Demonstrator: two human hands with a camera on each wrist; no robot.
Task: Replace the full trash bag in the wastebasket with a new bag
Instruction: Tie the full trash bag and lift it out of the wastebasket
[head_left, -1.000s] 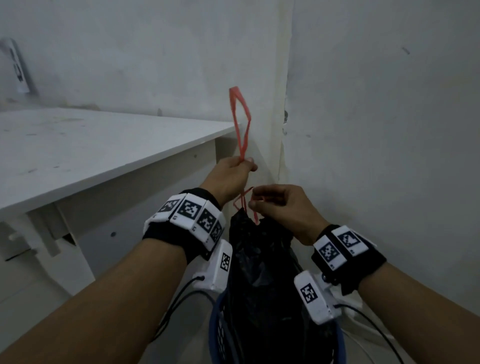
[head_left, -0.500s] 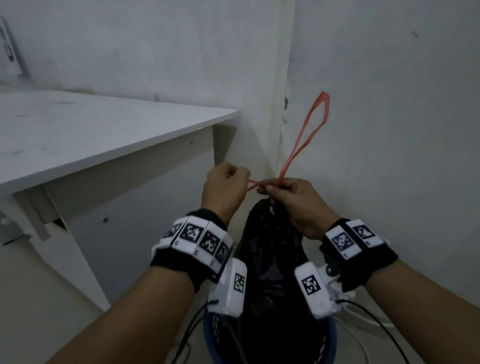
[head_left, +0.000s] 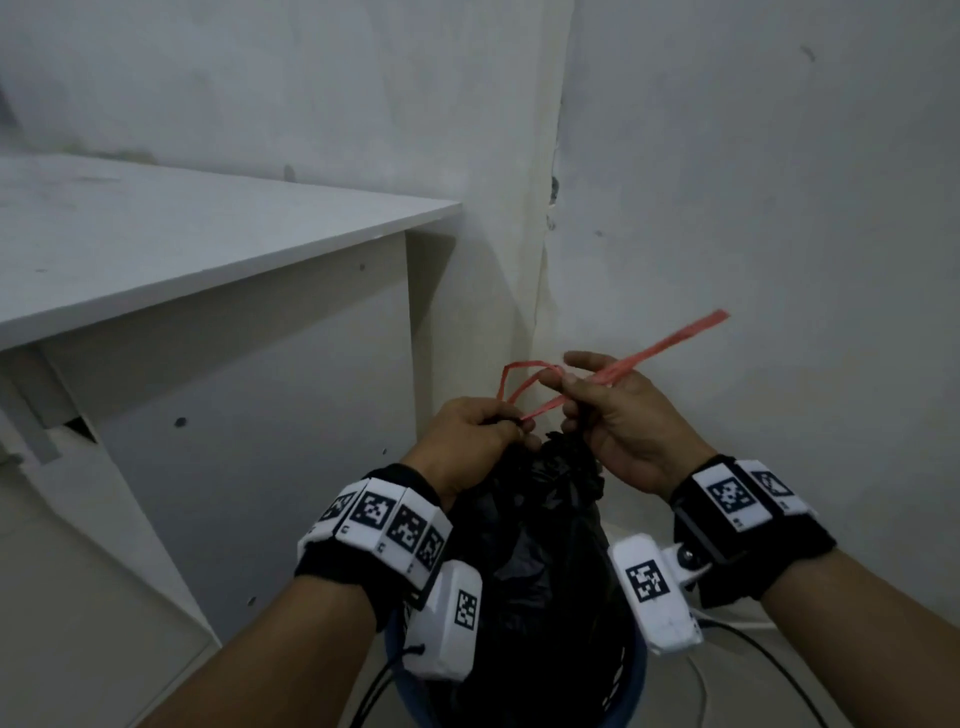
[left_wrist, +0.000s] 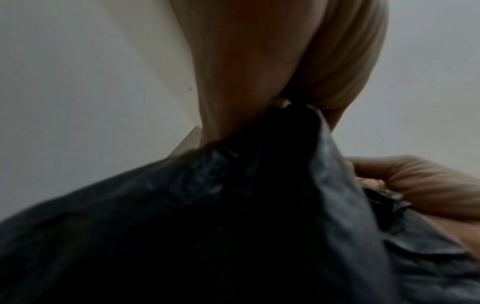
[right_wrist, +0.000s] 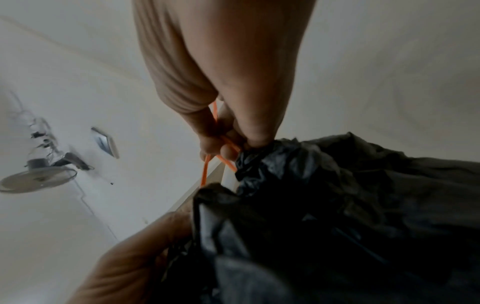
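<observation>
A full black trash bag (head_left: 540, 525) stands in a blue wastebasket (head_left: 410, 691), its neck bunched at the top. A red plastic string (head_left: 660, 345) is looped above that neck. My left hand (head_left: 483, 431) grips the bag's neck and pinches one end of the string. My right hand (head_left: 597, 400) pinches the other part of the string (right_wrist: 207, 166), whose free end sticks out up and to the right. The black bag (left_wrist: 207, 216) fills the lower left wrist view; in the right wrist view the bag (right_wrist: 337, 205) lies under my fingers (right_wrist: 228, 152).
A white desk (head_left: 182, 249) stands on the left, its side panel (head_left: 270, 415) close to the basket. Two white walls meet in a corner (head_left: 545, 234) just behind the bag. Cables (head_left: 753, 654) run along the floor at the right.
The string's long loop, held upright by my left hand a second ago, has passed to my right hand and swung down to the right. Both hands now sit lower, at the bag's neck.
</observation>
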